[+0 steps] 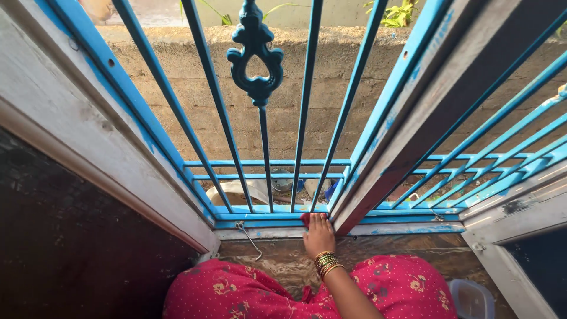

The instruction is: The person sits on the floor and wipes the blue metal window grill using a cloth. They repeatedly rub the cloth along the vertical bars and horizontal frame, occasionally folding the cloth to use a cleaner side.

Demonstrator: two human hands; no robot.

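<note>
One hand (319, 235) is in view, and it reaches straight out in front of the person, away from the body. From the way the arm comes in on the right side, it looks like the right hand. It lies flat with the fingers together, pressing down on a small red cloth (305, 218). Only a little bit of the cloth peeks out past the fingertips, so the hand is on top of it, not curled around it. Gold and green bangles (326, 263) sit on the wrist.

The cloth is on the blue bottom rail (260, 220) of the window grille, right at the far edge of the window sill (277, 260). It is just beside the foot of the slanted wooden post (413, 130) that splits the window in two. The blue rail runs side to side, left to right, across the hand's reach. To the left of the hand the rail goes on a long way, and a metal hook (249, 239) hangs down from it onto the sill.

The left hand is nowhere to be seen (so I cannot say what it is doing). A clear plastic tub (472, 298) sits at the near right corner of the sill, beside the red dress (236, 292).
</note>
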